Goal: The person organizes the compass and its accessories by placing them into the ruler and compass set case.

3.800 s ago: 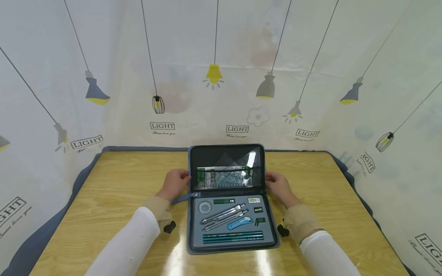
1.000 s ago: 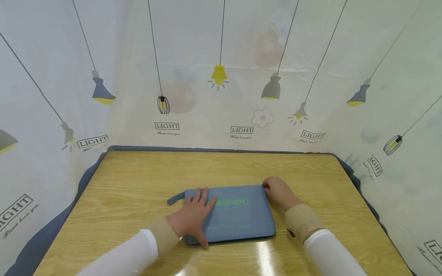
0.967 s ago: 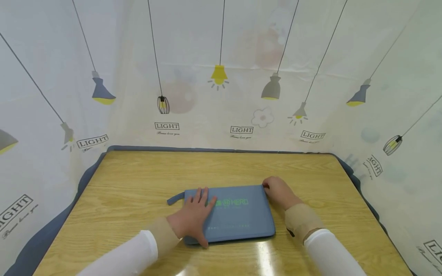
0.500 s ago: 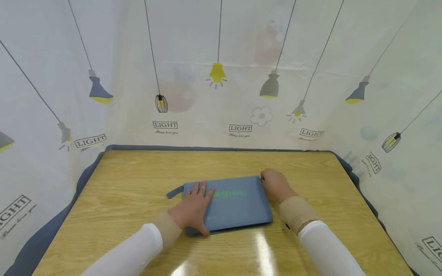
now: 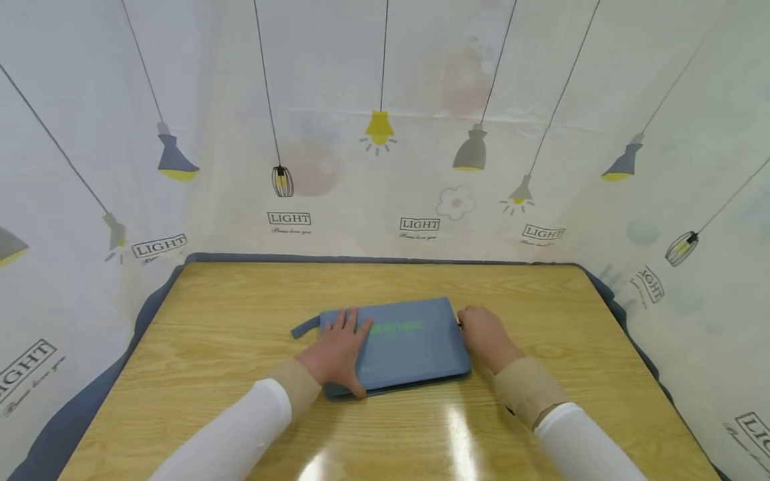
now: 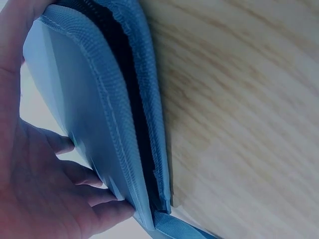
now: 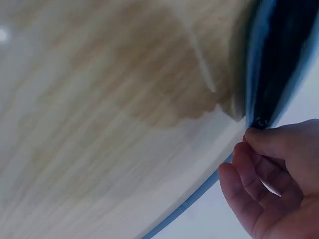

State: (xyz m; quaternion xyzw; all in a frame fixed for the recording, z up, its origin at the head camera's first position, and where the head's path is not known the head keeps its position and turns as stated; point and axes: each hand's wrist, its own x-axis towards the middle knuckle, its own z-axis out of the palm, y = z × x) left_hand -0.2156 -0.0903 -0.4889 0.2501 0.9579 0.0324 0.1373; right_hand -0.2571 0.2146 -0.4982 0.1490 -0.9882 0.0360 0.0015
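Observation:
A blue-grey zip case (image 5: 415, 354) with green lettering lies on the table, its lid down. My left hand (image 5: 338, 351) rests on the left part of the lid, fingers spread and thumb by the front edge. At the case's right edge, my right hand (image 5: 486, 339) pinches the zip pull between thumb and forefinger; the small zip slider (image 7: 260, 122) shows just beyond the thumb in the right wrist view. Along the near left side the zip edge (image 6: 133, 84) gapes apart in the left wrist view. What the case holds is hidden.
A fabric strap (image 5: 305, 327) sticks out from the case's back left corner. The case lies on a wood-grain table (image 5: 228, 294). Behind and at both sides hangs a pale curtain (image 5: 349, 80) printed with lamps.
Earlier the case was open, showing drawing tools; its lid is now down. It has shifted slightly away and turned a little. The right hand has slid toward me along the right edge.

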